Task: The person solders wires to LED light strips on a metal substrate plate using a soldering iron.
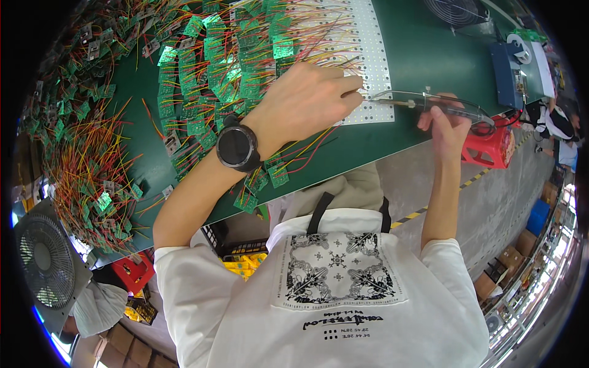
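Note:
My right hand [446, 122] grips a black soldering iron [459, 111] with a thin metal tube along it; its tip points left, close to the fingers of my left hand [313, 101]. That left hand is closed over the edge of a white perforated board [374, 61], and whatever its fingertips pinch is hidden. A black watch [237, 147] is on my left wrist. Rows of small green circuit boards [251, 52] lie beside and under this hand, their red, yellow and black wires [322, 37] reaching across the white board. A few circuit boards [278, 176] sit by the table's near edge.
Wired circuit boards [92, 184] pile up on the left of the green table [429, 67]. A blue machine with a solder reel [510, 67] stands at the right, near a fan [454, 11]. Another fan [46, 257] is at lower left. A red stool [491, 147] stands beyond the table edge.

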Motion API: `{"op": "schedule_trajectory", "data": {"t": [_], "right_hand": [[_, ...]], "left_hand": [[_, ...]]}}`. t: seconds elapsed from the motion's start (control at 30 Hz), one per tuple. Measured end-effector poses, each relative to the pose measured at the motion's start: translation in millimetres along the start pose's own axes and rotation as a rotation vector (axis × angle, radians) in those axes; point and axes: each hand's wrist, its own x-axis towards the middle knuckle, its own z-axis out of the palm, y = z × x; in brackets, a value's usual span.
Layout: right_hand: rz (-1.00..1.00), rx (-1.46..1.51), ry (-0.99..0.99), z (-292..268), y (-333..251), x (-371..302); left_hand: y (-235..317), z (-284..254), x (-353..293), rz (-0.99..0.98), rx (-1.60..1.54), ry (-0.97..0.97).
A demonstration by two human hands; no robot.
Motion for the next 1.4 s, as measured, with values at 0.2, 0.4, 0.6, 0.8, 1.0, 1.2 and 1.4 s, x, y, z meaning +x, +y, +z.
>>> {"op": "schedule_trajectory", "data": {"t": [0.2,0.4,0.6,0.8,1.0,1.2,1.4], "right_hand": [[-0.017,0.014,-0.042,0.2,-0.1,1.4],[-0.017,0.007,-0.029,2.0,-0.8,0.8],[-0.015,-0.002,-0.025,3.3,-1.1,0.2],[-0.035,0.034,-0.028,-0.8,0.1,1.1],[-0.034,0.089,0.004,-0.4,0.2,4.7],[-0.015,0.117,0.082,4.2,-2.2,5.0],[-0.029,0.086,0.152,7.2,0.3,5.8]], "left_hand": [[0.0,-0.9,-0.6,-0.003,0.021,-0.025],[-0.2,-1.1,-0.6,-0.001,0.017,-0.030],[1.0,-0.1,-1.5,0.002,0.037,-0.044],[0.5,0.1,-2.1,0.013,0.049,-0.046],[-0.8,-1.7,-1.0,0.018,0.036,-0.023],[0.8,-7.4,0.6,0.019,0.044,0.058],[8.0,-28.7,1.0,-0.056,-0.119,0.132]]}}
